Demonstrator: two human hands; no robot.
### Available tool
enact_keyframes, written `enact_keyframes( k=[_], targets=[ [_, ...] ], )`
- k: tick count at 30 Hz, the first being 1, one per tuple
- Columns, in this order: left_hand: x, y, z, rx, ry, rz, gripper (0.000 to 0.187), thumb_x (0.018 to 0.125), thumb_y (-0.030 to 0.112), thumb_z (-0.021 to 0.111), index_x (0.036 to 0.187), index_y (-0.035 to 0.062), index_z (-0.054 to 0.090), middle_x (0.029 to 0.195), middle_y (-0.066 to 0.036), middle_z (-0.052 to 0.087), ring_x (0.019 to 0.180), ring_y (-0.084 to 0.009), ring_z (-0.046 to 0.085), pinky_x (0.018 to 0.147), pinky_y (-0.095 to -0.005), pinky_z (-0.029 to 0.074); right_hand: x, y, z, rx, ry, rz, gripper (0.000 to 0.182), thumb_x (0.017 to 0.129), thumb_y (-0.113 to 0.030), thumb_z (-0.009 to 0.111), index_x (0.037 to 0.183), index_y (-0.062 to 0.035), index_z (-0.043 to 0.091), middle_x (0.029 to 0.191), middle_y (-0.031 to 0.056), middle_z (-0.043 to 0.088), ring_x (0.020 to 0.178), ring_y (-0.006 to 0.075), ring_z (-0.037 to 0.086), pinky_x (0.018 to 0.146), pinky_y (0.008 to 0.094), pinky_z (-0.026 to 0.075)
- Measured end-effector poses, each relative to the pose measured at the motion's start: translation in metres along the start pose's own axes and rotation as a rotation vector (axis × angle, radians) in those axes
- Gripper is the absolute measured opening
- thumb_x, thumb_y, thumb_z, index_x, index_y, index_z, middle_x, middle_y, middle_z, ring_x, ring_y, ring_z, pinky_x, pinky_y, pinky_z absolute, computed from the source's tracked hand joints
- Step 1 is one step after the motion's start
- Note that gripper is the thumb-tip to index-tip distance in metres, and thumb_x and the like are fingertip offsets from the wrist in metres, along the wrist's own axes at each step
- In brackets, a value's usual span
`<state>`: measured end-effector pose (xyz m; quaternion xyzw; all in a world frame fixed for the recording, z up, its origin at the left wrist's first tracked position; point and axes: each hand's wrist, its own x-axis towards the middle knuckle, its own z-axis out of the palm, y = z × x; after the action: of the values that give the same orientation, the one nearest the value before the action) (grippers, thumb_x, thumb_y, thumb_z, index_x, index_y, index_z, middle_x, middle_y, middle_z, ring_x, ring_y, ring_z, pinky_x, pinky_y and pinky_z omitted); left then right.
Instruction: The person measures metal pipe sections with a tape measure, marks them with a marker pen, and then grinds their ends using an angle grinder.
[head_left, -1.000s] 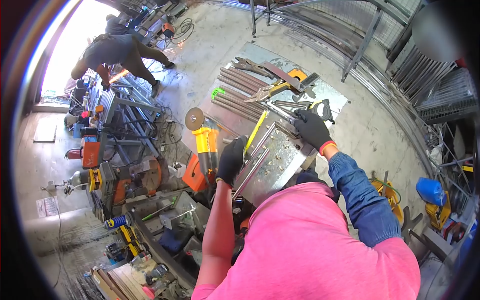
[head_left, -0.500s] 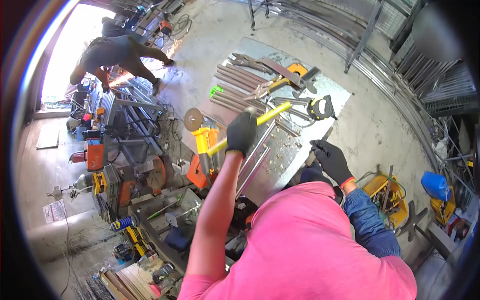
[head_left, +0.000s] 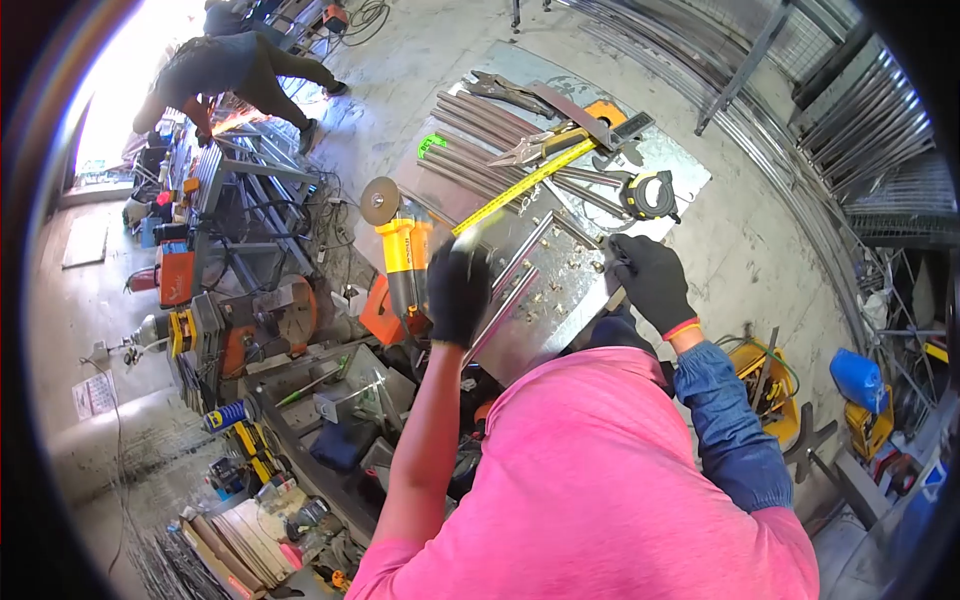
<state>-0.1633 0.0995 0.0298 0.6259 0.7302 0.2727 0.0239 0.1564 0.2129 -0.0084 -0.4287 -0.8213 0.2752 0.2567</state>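
My left hand (head_left: 459, 295), in a black glove, is closed and smeared by motion over the left side of the metal sheet (head_left: 560, 330). A pale, blurred thing sticks up at its fingertips. Just beyond it a yellow measuring strip (head_left: 525, 190) lies slantwise across the steel tubes (head_left: 465, 165). My right hand (head_left: 652, 287), also gloved, has its fingers curled at the sheet's right edge; what they hold is hidden. Near it are a black and yellow tape measure (head_left: 650, 195) and an L-shaped steel frame (head_left: 520, 270). Pliers (head_left: 525, 152) and a wrench (head_left: 507, 92) lie farther back.
A yellow angle grinder (head_left: 402, 250) lies left of the sheet. Another person (head_left: 225, 75) bends over metalwork amid sparks at the upper left. A yellow tool box (head_left: 780, 395) stands at the right, and long steel bars (head_left: 680, 90) run along the floor.
The yellow strip has left my left hand and now lies on the tubes. My left hand has moved down and left; my right hand has moved up, and the dark bar by it no longer shows.
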Motion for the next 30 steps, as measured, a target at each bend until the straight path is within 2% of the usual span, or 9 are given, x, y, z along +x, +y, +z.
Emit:
enact_keyframes(
  k=[1,5,10,12,16,20,22,24,30],
  targets=[
    [-0.025,-0.001,-0.004,-0.029,0.092,-0.031,0.026,0.098,0.012,0.071,0.123,0.0057,0.072,0.108,-0.019,0.073,0.101,-0.0409,0.07,0.087,-0.0495,0.055,0.009,-0.002,0.005,-0.036,-0.039,-0.019,0.036,0.088,-0.019,0.075,0.123,-0.0103,0.074,0.101,0.0136,0.072,0.087,0.035,0.071,0.079,0.048,0.056],
    [-0.119,-0.002,-0.034,0.005,0.069,-0.24,0.026,0.097,0.012,0.072,0.123,0.006,0.073,0.108,-0.017,0.074,0.102,-0.0397,0.071,0.089,-0.0486,0.056,0.039,-0.006,0.018,-0.171,-0.22,-0.074,0.036,0.088,-0.019,0.075,0.124,-0.0134,0.076,0.096,0.0129,0.073,0.09,0.0355,0.072,0.079,0.0478,0.057],
    [-0.153,0.012,-0.044,0.086,0.045,-0.394,0.027,0.095,0.014,0.074,0.119,0.0046,0.074,0.11,-0.018,0.075,0.104,-0.039,0.071,0.091,-0.0489,0.056,0.054,-0.004,0.021,-0.178,-0.314,-0.151,0.037,0.083,-0.013,0.074,0.12,-0.0146,0.077,0.092,0.0151,0.072,0.087,0.0373,0.072,0.078,0.049,0.056],
    [-0.141,0.016,-0.034,0.051,0.195,-0.296,0.028,0.093,0.014,0.075,0.119,0.0042,0.075,0.112,-0.018,0.074,0.104,-0.0392,0.071,0.091,-0.049,0.056,0.054,-0.005,0.021,-0.223,-0.338,-0.163,0.038,0.083,-0.013,0.074,0.121,-0.0138,0.078,0.094,0.0152,0.073,0.088,0.0372,0.072,0.079,0.0485,0.057],
    [-0.09,0.034,-0.018,0.016,0.171,-0.291,0.027,0.092,0.017,0.075,0.116,0.0065,0.074,0.11,-0.017,0.074,0.103,-0.0401,0.07,0.09,-0.0498,0.056,0.051,0.002,0.025,-0.16,-0.305,-0.169,0.042,0.083,-0.013,0.074,0.125,-0.0122,0.078,0.099,0.0152,0.075,0.09,0.0375,0.072,0.081,0.0476,0.058],
    [-0.029,0.045,0.007,0.025,-0.131,-0.249,0.023,0.092,0.03,0.075,0.103,0.0097,0.075,0.11,-0.015,0.072,0.106,-0.0361,0.068,0.093,-0.0508,0.052,0.051,0.001,0.028,-0.166,-0.288,-0.162,0.04,0.084,-0.012,0.074,0.124,-0.0116,0.079,0.1,0.0153,0.075,0.09,0.0375,0.073,0.082,0.0469,0.058],
    [-0.005,0.047,0.022,0.056,-0.158,-0.21,0.023,0.092,0.031,0.075,0.104,0.0108,0.076,0.109,-0.014,0.073,0.107,-0.0352,0.069,0.092,-0.0521,0.053,0.051,0.001,0.026,-0.153,-0.305,-0.144,0.04,0.084,-0.013,0.074,0.123,-0.0117,0.079,0.101,0.0155,0.075,0.091,0.0374,0.073,0.083,0.0472,0.058],
    [0.017,0.048,0.035,0.175,-0.374,-0.202,0.031,0.094,0.034,0.072,0.112,0.0086,0.073,0.113,-0.017,0.072,0.105,-0.0368,0.07,0.093,-0.0521,0.054,0.051,0.0,0.025,-0.173,-0.305,-0.13,0.039,0.084,-0.014,0.074,0.123,-0.0116,0.079,0.101,0.0155,0.075,0.092,0.0372,0.073,0.083,0.0472,0.058],
    [0.046,0.038,0.084,0.333,-0.502,-0.148,0.021,0.098,0.018,0.06,0.106,0.0122,0.079,0.111,-0.015,0.078,0.105,-0.0348,0.077,0.087,-0.0516,0.061,0.05,0.002,0.022,-0.145,-0.333,-0.058,0.038,0.084,-0.017,0.077,0.122,-0.0118,0.079,0.104,0.0141,0.076,0.095,0.0362,0.073,0.085,0.0467,0.058]
  ],
)
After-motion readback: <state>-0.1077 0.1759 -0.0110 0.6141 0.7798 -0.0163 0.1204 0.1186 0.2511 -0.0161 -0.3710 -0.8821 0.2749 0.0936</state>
